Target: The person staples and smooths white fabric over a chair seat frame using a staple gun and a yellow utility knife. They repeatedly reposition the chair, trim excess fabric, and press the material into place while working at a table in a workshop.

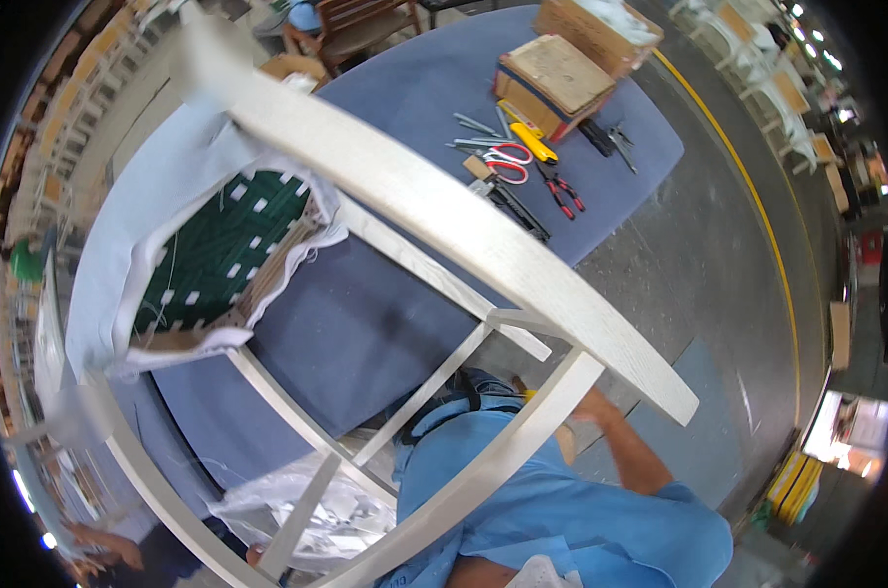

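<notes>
A whitish wooden chair (444,225) is tipped over in front of me, its legs pointing toward me. Pale blue fabric (121,225) wraps its seat, and dark green webbing (223,240) shows on the underside, with loose threads at the fabric edge. Fingers of my left hand (256,556) curl round a chair rail at the lower left; the rest of that hand is hidden. My right hand (591,404) is near my waist, partly behind a chair leg, its fingers closed beside a small yellow thing (530,395) I cannot identify.
On the blue-covered table (395,69) lie red-handled scissors (508,162), red-handled pliers (562,189), a yellow cutter (532,140) and several rods. Cardboard boxes (557,78) stand beyond. Clear plastic bagging (307,510) is below the chair. Another person's hands (96,549) show at lower left.
</notes>
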### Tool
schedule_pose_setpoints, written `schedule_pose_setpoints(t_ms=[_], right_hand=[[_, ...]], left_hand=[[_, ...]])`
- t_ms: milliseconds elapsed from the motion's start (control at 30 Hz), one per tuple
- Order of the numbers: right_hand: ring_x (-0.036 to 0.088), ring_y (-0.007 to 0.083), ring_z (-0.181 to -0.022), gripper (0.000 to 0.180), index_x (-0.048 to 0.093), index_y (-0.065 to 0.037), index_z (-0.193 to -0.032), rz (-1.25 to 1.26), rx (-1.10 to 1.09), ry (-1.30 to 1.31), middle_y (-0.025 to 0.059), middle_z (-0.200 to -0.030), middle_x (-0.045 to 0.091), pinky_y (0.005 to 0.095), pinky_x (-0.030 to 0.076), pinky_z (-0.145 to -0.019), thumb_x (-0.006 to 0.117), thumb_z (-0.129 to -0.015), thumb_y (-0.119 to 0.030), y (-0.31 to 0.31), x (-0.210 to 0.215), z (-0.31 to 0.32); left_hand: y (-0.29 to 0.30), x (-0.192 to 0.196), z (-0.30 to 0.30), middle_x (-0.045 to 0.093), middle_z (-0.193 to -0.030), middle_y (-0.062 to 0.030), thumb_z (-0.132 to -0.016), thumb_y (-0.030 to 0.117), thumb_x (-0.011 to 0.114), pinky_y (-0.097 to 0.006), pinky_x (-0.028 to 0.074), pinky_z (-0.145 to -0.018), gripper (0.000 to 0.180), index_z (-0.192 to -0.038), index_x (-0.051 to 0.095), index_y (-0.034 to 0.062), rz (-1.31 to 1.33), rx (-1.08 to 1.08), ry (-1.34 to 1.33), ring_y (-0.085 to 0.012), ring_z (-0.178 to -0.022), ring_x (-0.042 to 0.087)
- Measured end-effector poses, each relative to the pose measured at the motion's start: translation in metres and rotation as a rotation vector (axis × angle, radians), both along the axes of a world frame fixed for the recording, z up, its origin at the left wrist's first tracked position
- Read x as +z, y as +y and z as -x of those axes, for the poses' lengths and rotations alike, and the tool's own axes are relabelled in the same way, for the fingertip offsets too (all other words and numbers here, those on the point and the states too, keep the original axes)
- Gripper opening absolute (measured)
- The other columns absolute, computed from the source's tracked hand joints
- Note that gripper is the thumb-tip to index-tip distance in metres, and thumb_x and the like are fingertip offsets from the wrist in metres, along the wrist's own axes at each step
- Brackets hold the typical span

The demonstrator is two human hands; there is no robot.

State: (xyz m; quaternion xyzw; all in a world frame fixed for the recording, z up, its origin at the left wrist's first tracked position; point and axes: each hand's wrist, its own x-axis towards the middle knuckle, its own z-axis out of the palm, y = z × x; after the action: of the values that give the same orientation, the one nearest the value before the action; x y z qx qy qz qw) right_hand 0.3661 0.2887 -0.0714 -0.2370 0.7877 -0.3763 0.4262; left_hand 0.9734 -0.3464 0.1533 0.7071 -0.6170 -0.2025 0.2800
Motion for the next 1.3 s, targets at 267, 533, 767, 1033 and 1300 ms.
schedule_pose_setpoints(t_ms=[267,533,767,1033,1300], right_hand=[[0.066,0.0273,-0.103,0.049,0.066,-0.004,-0.124,-0.128,-0.334,0.499,0.0138,-0.112,0.069,0.0396,0.051,-0.094,0.081,-0.084,-0.028,0.072,-0.007,0.132],[0.063,0.0349,-0.111,0.05,0.059,0.001,-0.132,0.287,-0.361,0.937,0.0206,-0.122,0.065,0.0429,0.048,-0.099,0.071,-0.093,-0.027,-0.15,-0.024,0.211],[0.063,0.0401,-0.108,0.053,0.06,0.002,-0.131,0.373,-0.326,0.58,0.0238,-0.118,0.066,0.0457,0.049,-0.094,0.065,-0.095,-0.036,-0.147,-0.079,0.19],[0.064,0.0342,-0.106,0.05,0.06,0.001,-0.13,0.204,-0.29,0.757,0.0213,-0.118,0.066,0.0431,0.051,-0.091,0.063,-0.097,-0.037,-0.236,-0.082,0.176],[0.064,0.0284,-0.103,0.048,0.061,0.0,-0.129,0.108,-0.348,0.811,0.0187,-0.118,0.067,0.0406,0.053,-0.088,0.061,-0.098,-0.038,-0.195,-0.077,0.179]], left_hand=[[0.041,0.056,0.14,0.062,-0.134,-0.0108,-0.108,0.03,0.043,-0.038,0.056,-0.093,0.045,-0.141,0.056,0.0015,-0.095,-0.068,0.846,-0.0226,-0.112,0.066],[0.077,0.122,0.278,0.064,-0.117,-0.011,-0.1,0.034,0.064,-0.027,0.056,-0.059,0.069,-0.158,0.032,0.0129,-0.138,-0.463,0.16,-0.0185,-0.077,0.069],[0.095,0.113,0.268,0.065,-0.109,-0.0121,-0.098,0.02,0.066,-0.027,0.055,-0.058,0.073,-0.159,0.027,0.0062,-0.029,-0.423,0.141,-0.014,-0.073,0.063],[0.053,0.156,0.301,0.041,-0.152,-0.0353,-0.094,0.037,0.071,-0.048,0.038,-0.114,0.076,-0.151,0.039,-0.0016,0.319,-0.631,-0.735,-0.0467,-0.141,0.043],[-0.054,0.196,0.505,0.036,-0.159,-0.028,-0.089,0.062,0.067,-0.048,0.036,-0.117,0.086,-0.148,0.049,0.0018,0.529,-1.206,-0.584,-0.0426,-0.144,0.041]])
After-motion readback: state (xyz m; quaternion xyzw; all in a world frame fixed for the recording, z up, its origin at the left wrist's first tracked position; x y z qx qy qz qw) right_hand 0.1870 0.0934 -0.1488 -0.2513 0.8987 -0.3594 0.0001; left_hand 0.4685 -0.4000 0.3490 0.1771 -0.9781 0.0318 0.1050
